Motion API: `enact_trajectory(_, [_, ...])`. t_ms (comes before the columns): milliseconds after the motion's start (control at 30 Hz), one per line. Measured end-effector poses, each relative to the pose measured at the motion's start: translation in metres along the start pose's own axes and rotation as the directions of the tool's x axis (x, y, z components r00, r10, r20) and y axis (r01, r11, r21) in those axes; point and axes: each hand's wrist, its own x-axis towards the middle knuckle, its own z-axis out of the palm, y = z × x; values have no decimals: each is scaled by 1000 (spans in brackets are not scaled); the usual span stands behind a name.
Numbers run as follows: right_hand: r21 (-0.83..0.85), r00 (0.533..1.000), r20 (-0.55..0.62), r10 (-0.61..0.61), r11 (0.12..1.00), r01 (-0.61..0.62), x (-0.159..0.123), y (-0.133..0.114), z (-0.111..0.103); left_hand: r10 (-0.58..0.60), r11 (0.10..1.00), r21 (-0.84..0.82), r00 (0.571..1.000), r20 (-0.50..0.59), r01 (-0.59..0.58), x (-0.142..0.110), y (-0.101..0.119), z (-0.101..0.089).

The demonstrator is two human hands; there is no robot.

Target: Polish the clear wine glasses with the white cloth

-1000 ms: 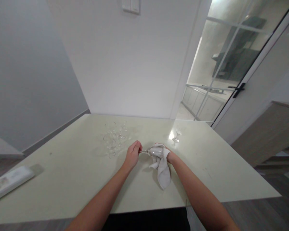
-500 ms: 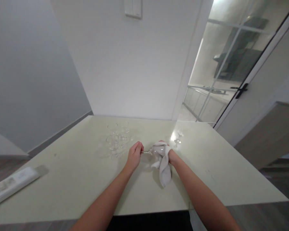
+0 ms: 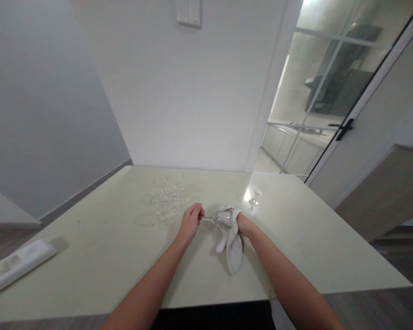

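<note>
**Stemmed glass held sideways and wrapped in a cloth above the table**

A clear stemmed glass [image 3: 217, 219] is held on its side just above the pale table [image 3: 99, 247], about midway along its width and somewhat nearer the near edge than the far one. The stem end is pinched by the closed fingers of the left hand [image 3: 190, 223]. The bowl is enclosed by a white cloth [image 3: 231, 238], which is gripped around it by the right hand [image 3: 243, 224]; the fingers of that hand are mostly hidden under the fabric, and the loose end of the cloth hangs down towards the near edge.

A cluster of clear glasses [image 3: 165, 200] is seen standing just beyond the left hand, towards the far edge. A single small stemmed glass [image 3: 253, 196] stands apart near the far right corner. A flat white box [image 3: 17, 265] lies at the left edge of the table.
</note>
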Motion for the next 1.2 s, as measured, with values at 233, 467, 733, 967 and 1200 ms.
enact_trajectory(233, [191, 972, -232, 30, 982, 15, 12, -3, 5, -22, 998, -55, 1000, -9, 21, -3, 4, 1])
enact_trajectory(467, [242, 964, -256, -70, 961, 134, 14, -6, 4, 100, 995, -26, 995, -6, -100, -2, -2, 5])
enact_trajectory(733, [-48, 990, 23, -141, 989, 142, 4, -5, 2, -88, 996, 28, 996, 29, 87, 2, -7, 0])
enact_trajectory(967, [-176, 994, -20, -110, 979, 104, 5, -6, 2, -123, 992, 17, 991, 42, 123, 0, -4, 1])
enact_trajectory(1200, [-221, 993, -9, -117, 969, 112, 4, -9, 3, -140, 990, 12, 990, 33, 139, 1, -4, 0])
